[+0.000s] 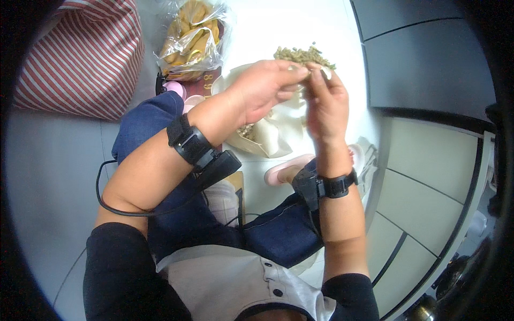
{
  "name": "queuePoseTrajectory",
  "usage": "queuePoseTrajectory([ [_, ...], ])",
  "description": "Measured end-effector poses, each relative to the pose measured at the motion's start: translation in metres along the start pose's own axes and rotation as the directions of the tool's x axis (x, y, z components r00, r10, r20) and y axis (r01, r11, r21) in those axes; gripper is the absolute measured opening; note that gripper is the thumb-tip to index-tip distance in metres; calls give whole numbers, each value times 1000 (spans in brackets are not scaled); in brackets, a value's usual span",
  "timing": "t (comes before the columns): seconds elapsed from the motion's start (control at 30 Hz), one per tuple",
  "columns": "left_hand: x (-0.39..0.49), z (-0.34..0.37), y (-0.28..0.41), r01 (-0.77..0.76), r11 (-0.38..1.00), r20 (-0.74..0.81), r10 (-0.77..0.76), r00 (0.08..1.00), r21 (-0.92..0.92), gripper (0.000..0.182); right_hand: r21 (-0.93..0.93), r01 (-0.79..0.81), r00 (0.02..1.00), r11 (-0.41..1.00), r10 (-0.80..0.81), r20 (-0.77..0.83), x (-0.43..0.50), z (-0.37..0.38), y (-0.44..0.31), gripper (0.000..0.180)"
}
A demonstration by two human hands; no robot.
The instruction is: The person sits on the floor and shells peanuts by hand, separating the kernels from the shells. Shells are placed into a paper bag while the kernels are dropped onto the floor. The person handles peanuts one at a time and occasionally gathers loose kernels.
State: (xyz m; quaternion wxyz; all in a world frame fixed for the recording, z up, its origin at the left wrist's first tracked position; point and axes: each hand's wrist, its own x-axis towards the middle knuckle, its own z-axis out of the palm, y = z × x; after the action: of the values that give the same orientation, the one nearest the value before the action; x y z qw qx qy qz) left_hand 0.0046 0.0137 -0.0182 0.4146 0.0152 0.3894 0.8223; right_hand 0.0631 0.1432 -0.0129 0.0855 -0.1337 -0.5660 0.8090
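Observation:
My left hand (267,86) and my right hand (327,98) meet at the fingertips in front of me. A small pale piece (326,72) shows at the fingers of my right hand; what it is cannot be told. Whatever my left fingertips pinch is too small to make out. Just beyond both hands lies a pile of small greenish-brown pods or nuts (299,55). Beneath my hands, a cream-coloured bag or liner (277,138) stands partly hidden, with light brown bits (247,131) inside it.
A clear plastic bag (192,40) with yellow-brown contents stands at the upper left, beside a red-and-white striped fabric bag (84,60). Pink round containers (176,89) are near my knee. Pale cabinet fronts (431,160) run along the right. A pink slipper (277,174) is below my hands.

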Motion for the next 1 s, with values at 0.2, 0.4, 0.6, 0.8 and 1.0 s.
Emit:
queuePoseTrajectory([
  [0.2, -7, 6, 6, -99, 978, -4, 101, 995, 183, 26, 357, -93, 995, 930, 98, 4, 9, -5, -1, 17],
  [0.4, -11, -12, 33, -216, 783, 68, 218, 974, 582, 25, -505, -64, 995, 860, 97, 39, 0, -8, 5, 13],
  [0.6, -7, -21, 24, -73, 929, 27, 68, 997, 362, 27, -243, -252, 964, 937, 266, 26, 3, -13, 19, 16],
  [0.8, -2, -34, 39, -111, 543, 5, 193, 981, 832, 28, -216, -222, 972, 951, 233, 27, 4, -20, 21, 16],
  [1.0, -4, -50, 33, -148, -103, 140, -82, 987, 984, 48, -179, -328, 943, 928, 334, 4, 9, -34, 33, 23],
])
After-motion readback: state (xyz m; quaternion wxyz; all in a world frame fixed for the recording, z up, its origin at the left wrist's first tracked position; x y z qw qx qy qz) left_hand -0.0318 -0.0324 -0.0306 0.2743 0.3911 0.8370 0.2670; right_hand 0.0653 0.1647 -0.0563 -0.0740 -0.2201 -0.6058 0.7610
